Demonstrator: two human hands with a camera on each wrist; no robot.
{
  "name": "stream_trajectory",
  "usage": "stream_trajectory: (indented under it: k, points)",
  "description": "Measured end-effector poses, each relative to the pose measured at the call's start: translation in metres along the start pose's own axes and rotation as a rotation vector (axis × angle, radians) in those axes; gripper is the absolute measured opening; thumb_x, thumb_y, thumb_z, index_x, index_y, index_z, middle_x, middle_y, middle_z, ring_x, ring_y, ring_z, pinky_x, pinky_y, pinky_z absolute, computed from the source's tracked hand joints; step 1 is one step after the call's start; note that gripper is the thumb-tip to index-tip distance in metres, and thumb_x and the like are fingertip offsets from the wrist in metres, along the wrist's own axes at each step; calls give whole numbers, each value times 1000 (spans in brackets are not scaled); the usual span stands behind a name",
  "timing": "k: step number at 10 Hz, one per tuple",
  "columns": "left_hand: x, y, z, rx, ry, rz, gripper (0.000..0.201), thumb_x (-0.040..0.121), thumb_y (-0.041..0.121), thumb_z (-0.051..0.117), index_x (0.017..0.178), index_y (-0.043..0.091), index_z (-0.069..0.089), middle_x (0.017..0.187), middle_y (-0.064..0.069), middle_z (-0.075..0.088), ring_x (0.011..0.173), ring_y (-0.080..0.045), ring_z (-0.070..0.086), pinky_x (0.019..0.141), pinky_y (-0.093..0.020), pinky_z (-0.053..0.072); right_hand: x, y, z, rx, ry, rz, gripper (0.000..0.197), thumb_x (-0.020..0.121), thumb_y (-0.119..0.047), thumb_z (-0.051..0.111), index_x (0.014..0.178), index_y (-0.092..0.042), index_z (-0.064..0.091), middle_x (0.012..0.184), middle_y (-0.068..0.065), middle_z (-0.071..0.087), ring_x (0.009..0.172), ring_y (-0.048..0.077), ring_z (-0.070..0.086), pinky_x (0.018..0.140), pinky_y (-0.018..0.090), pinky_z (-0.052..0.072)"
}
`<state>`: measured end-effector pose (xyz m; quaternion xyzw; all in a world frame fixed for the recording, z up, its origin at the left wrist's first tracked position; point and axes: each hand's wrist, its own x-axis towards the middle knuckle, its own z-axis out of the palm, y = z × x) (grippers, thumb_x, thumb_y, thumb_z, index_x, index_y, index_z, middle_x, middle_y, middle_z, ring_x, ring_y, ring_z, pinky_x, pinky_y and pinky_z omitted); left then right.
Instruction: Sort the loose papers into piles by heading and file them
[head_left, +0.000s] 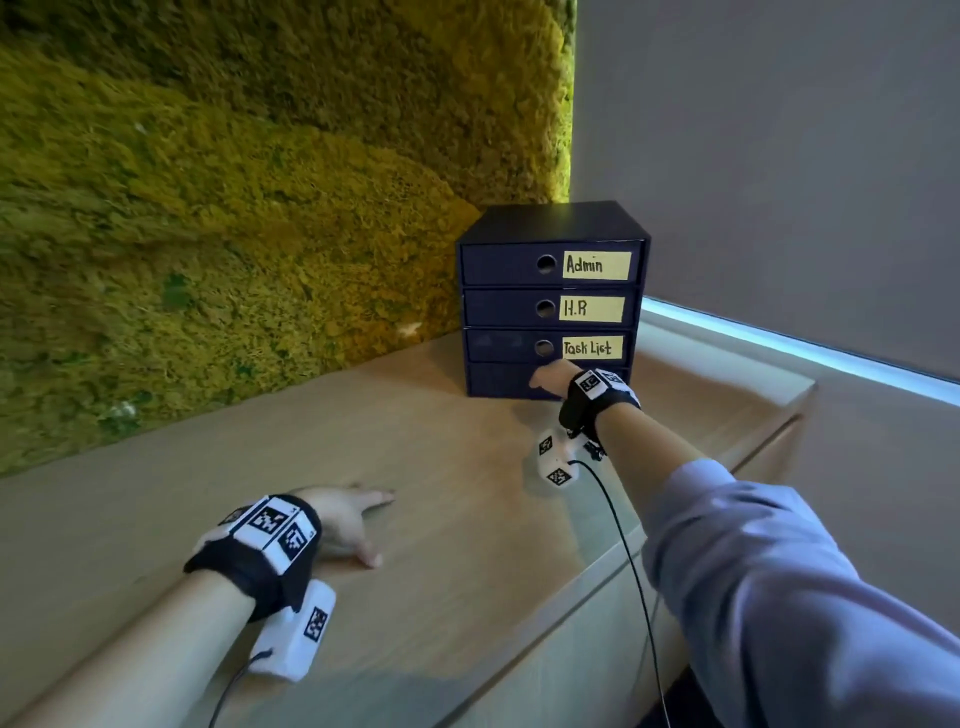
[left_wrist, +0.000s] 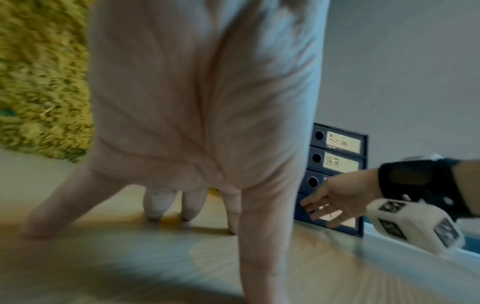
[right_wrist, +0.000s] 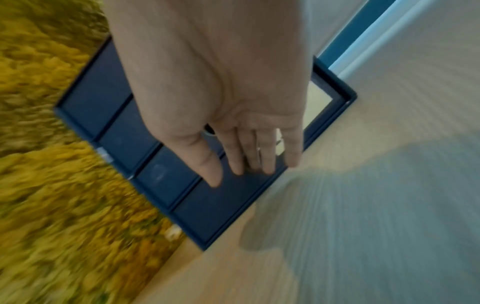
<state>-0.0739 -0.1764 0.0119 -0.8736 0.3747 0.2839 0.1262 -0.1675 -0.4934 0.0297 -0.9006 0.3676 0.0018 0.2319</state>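
A dark blue drawer cabinet (head_left: 550, 301) stands at the back of the wooden table (head_left: 441, 467). Yellow labels read Admin (head_left: 596, 265), H.R (head_left: 591, 308) and Task List (head_left: 592, 347); all drawers look closed. My right hand (head_left: 553, 379) reaches to the bottom drawer (right_wrist: 223, 197), its straight fingers (right_wrist: 267, 160) touching the drawer front and covering its label. My left hand (head_left: 348, 525) lies flat on the tabletop with fingers spread, holding nothing. No loose papers are in sight.
A yellow-green moss wall (head_left: 234, 208) runs along the left, close behind the cabinet. A grey blind (head_left: 779, 156) with a bright sill strip (head_left: 805, 343) is at the right. The table's front edge (head_left: 597, 582) runs diagonally near my right arm.
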Motion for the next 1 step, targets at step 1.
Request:
stream_trajectory:
  k: [1]
  points:
    - [-7,-6,5,-46,28,20,93,79,46,71,150,44,10,161,2,4,145,-25,20,114,-37,24,7,-15,24,-131,-43,-35,33,73,-51,63,82,-19,62,90,1,67,79,24,64,71,32,55]
